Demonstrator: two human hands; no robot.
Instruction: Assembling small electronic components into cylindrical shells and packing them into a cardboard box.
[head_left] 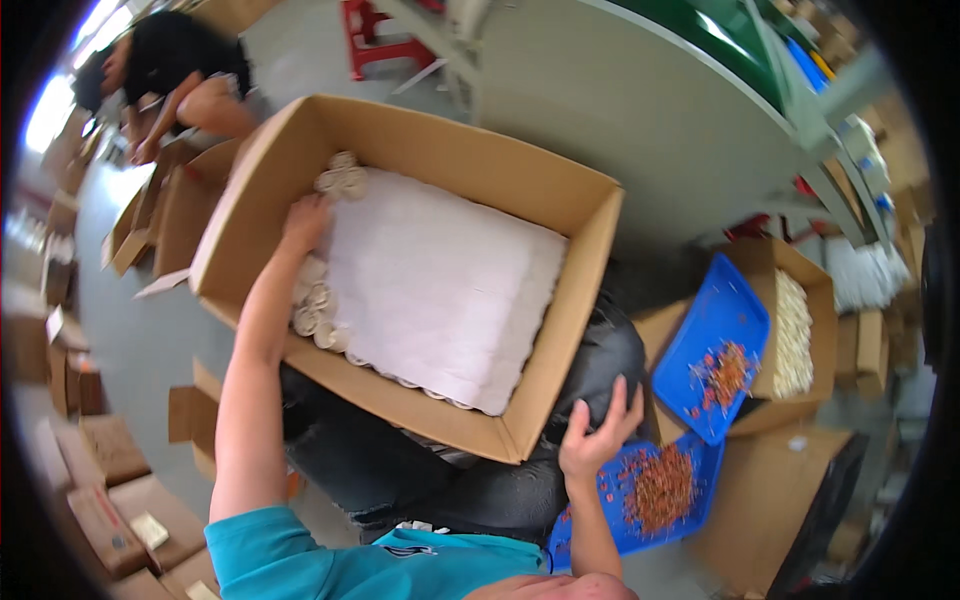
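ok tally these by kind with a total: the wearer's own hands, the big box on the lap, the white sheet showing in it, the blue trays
Hands, left and right: 2
Big box: 1
White sheet: 1
Blue trays: 2
Total: 6

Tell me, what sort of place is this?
Probably a packing area in a workshop or warehouse. The left hand is inside a big box, blue trays hold small reddish pieces, and more boxes stand along the left side.
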